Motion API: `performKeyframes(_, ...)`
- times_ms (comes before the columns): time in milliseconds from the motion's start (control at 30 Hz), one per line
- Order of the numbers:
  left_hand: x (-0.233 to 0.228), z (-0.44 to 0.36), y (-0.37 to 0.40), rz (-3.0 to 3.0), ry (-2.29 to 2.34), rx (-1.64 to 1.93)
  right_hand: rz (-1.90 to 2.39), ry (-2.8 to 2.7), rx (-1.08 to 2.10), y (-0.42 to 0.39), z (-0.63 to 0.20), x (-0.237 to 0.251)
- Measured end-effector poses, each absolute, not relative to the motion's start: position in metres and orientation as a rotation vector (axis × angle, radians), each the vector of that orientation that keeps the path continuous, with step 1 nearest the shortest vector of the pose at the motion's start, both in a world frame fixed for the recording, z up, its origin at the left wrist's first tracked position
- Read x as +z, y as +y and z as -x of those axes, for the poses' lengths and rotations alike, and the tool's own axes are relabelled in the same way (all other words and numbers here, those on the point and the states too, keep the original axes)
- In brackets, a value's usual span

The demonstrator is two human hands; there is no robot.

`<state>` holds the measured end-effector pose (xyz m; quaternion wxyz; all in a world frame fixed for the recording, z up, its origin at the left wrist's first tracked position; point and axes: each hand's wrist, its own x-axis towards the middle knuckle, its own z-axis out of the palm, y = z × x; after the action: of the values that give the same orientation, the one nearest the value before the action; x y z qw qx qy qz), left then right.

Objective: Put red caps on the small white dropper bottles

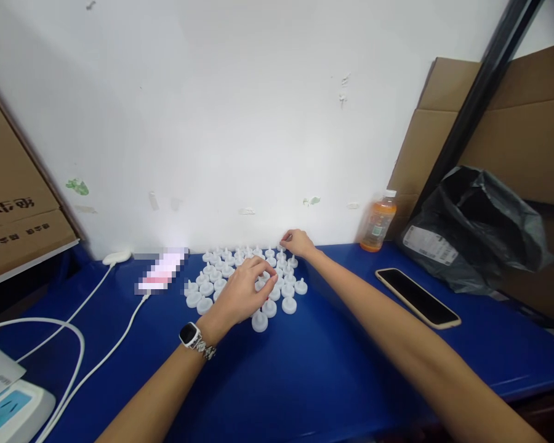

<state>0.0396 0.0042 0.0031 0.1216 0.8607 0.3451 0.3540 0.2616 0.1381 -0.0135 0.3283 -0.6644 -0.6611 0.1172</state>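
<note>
Left hand [244,289] and right hand [298,242] pinch white caps [207,288]; carton print [7,209] unreadable.

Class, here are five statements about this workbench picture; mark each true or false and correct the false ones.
1. The left hand wears a wristwatch. True.
2. The small white caps lie on a red tabletop. False: the tabletop is blue.
3. The right hand reaches to the far edge of the cluster, near the wall. True.
4. The dark phone lies left of the caps. False: it lies to their right, screen up.
5. The bottle of orange drink lies on its side. False: it stands upright by the wall, beside the black plastic bag.
</note>
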Motion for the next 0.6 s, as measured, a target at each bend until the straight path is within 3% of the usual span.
performKeyframes(300,0.005,-0.037,-0.003,-2.429,1.123,1.200,1.489,-1.703,0.317,0.093,-0.237,0.009)
performKeyframes(467,0.006,-0.033,-0.004,-2.340,1.201,1.363,0.976,-1.586,0.796,0.023,-0.207,0.016)
performKeyframes(600,0.006,-0.029,-0.004,-2.415,0.982,1.320,0.965,-1.574,0.711,-0.007,-0.196,0.015)
